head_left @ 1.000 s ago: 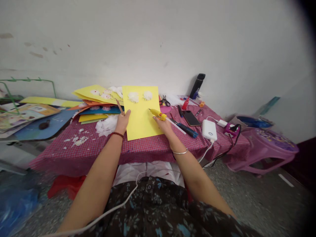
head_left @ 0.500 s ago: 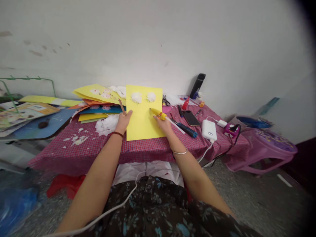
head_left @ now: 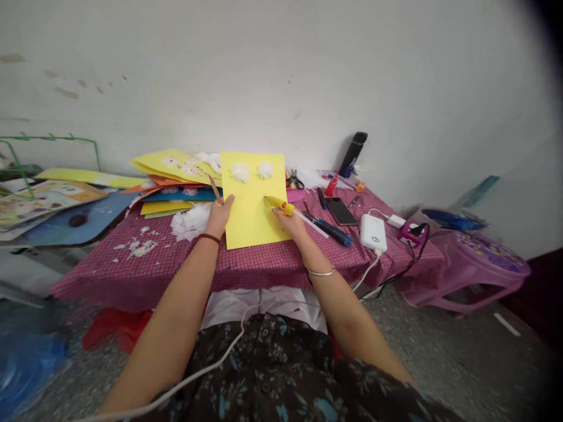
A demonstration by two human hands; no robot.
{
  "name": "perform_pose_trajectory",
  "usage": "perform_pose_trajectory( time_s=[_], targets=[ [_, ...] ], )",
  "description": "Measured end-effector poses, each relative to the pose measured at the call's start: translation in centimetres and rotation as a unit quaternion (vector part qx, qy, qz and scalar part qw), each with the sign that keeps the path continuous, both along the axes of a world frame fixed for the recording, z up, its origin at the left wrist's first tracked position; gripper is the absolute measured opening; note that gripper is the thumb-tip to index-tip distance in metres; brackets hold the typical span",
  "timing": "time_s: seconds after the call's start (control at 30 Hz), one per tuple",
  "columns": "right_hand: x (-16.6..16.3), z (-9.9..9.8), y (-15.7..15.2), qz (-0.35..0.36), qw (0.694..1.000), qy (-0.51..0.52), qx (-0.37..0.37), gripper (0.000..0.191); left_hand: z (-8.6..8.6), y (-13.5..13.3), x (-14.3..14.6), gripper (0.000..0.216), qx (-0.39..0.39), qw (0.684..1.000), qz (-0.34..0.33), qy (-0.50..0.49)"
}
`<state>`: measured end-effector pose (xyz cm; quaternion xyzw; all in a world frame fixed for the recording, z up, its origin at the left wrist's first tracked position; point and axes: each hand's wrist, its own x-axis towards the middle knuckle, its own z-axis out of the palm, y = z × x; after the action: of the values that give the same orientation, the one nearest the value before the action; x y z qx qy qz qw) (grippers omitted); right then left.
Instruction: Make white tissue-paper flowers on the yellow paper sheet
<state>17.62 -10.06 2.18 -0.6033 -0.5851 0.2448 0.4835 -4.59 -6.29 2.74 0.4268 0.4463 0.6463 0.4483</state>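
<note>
A yellow paper sheet (head_left: pixel 253 199) with two white fluffy tufts (head_left: pixel 251 170) near its top lies on the red checked tablecloth (head_left: pixel 176 258). My left hand (head_left: pixel 219 215) grips a thin brown stick (head_left: pixel 214 189) and presses the sheet's left edge. My right hand (head_left: pixel 294 224) is closed round a yellow glue pen (head_left: pixel 280 204), whose tip points at the middle of the sheet.
Stacked coloured sheets (head_left: pixel 173 176) and white scraps (head_left: pixel 189 221) lie to the left. On the right are a phone (head_left: pixel 341 210), a white power bank (head_left: pixel 373 232), blue pens (head_left: pixel 332 228), scissors (head_left: pixel 294 179), a red bottle (head_left: pixel 330 184), a black flask (head_left: pixel 352 153) and a pink stool (head_left: pixel 470 264).
The yellow sheet and both hands shifted slightly right, then back left. Both hands keep their hold.
</note>
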Motion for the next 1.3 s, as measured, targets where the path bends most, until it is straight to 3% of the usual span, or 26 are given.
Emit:
perform_pose_trajectory(
  time_s=[0.9,1.3],
  targets=[
    [0.9,0.0,0.4,-0.037,0.999,-0.007,-0.030,0.038,-0.2,0.5,-0.4,0.027,0.002,1.000,0.010,0.009],
    [0.4,0.0,0.0,-0.016,1.000,-0.002,0.021,0.033,-0.2,-0.1,0.1,0.032,0.011,0.998,-0.037,0.043]
  ],
)
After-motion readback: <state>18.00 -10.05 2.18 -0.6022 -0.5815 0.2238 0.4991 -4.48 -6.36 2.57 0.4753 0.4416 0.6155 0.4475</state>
